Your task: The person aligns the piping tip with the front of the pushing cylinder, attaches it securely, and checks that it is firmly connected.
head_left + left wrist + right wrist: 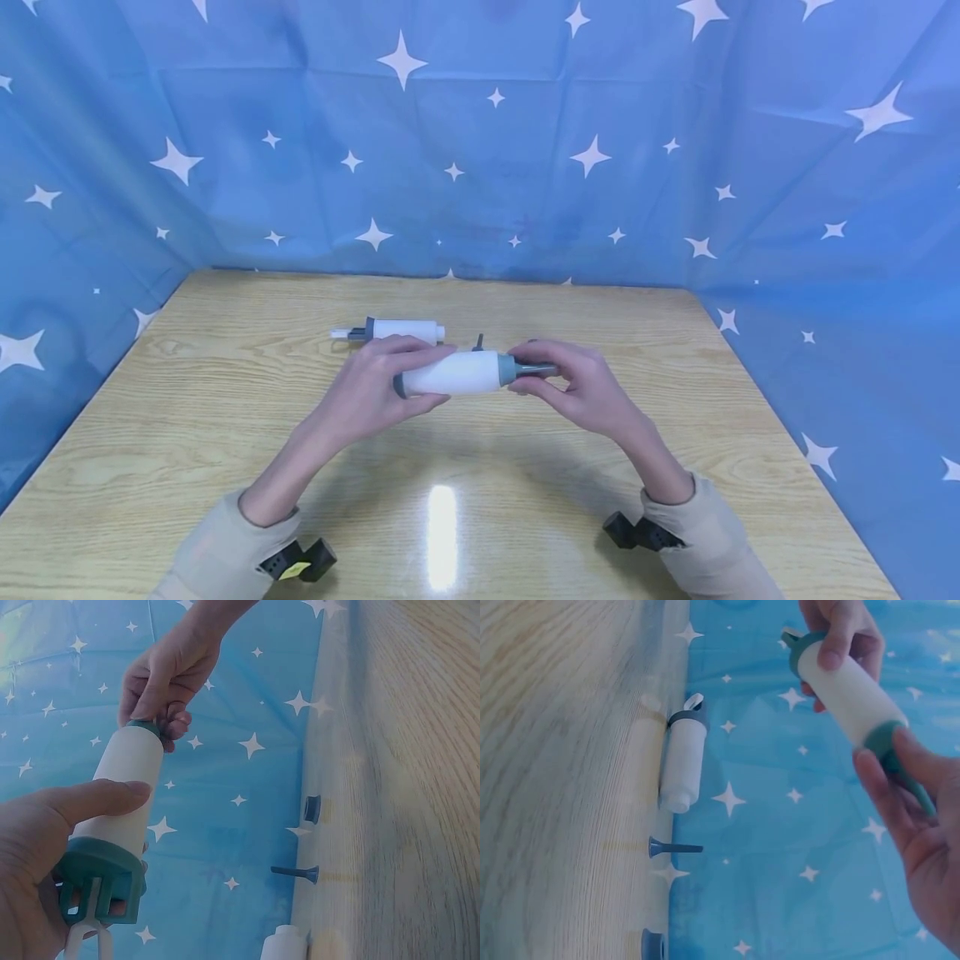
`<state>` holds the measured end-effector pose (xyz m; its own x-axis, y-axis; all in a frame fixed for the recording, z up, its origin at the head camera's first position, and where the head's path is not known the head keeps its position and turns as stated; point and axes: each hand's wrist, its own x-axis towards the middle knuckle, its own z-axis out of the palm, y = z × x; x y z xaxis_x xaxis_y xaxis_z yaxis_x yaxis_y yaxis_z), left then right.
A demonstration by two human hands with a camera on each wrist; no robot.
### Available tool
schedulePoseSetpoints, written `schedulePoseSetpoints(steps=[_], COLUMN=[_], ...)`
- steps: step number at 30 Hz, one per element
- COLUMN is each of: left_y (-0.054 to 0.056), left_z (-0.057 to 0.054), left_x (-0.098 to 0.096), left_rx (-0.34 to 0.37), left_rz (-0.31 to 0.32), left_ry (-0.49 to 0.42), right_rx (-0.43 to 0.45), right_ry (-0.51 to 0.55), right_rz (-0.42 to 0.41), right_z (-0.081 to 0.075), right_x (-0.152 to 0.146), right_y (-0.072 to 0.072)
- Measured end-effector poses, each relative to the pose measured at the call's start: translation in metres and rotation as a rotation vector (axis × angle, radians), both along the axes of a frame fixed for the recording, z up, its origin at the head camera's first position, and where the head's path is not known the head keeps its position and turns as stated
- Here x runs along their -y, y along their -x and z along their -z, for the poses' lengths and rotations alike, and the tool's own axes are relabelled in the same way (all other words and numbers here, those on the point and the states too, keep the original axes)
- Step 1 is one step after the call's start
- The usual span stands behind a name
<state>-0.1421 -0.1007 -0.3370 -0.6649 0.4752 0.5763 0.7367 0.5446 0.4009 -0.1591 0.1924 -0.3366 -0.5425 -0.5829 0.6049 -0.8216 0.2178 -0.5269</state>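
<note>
A white cylinder is held above the tabletop between a person's two hands, lying nearly horizontal in the head view. The left hand grips its body, thumb on the near side; the right hand pinches the teal end piece, from which a slender stem extends between thumb and fingers. At the opposite end, a teal collar carries a pale forked lever. A second white cylinder, fitted with a dark collar, lies on the tabletop beyond the left hand. Beside it, a dark funnel-shaped part stands on its flared end, stem upward; farther right along the same row is a short dark piece. Blue cloth with white stars hangs behind.
</note>
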Motion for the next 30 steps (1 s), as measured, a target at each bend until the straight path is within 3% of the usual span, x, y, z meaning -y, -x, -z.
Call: schedulePoseSetpoints(steps=[6,11,16,22,30], left_y=[0.0001,0.0003,0.0005,0.0003,0.0006], left_z=[-0.0005,0.0006,0.0001,0.0001,-0.0001], left_x=[-0.0015,-0.0025,-0.0024,-0.0012,-0.0009], left_rx=[-0.021,-0.044,-0.037,-0.001,0.006], left_rz=[0.018,0.028,0.027,0.011,0.025], left_ry=[0.006,0.007,0.006,0.009,0.002], right_rx=[0.063,0.032,-0.015,-0.006,-0.012], right_ry=[0.009,0.03,0.065,-0.001,-0.041], right_rz=[-0.008,0.065,0.041,-0.007,0.005], right_z=[0.0014,0.0023,0.0015,-0.0017,-0.0022], right_x=[-0.0022,-0.0014,0.001,-0.0001,-0.0007], right_y=[-0.0012,-0.0014,-0.0014,-0.0002,-0.0003])
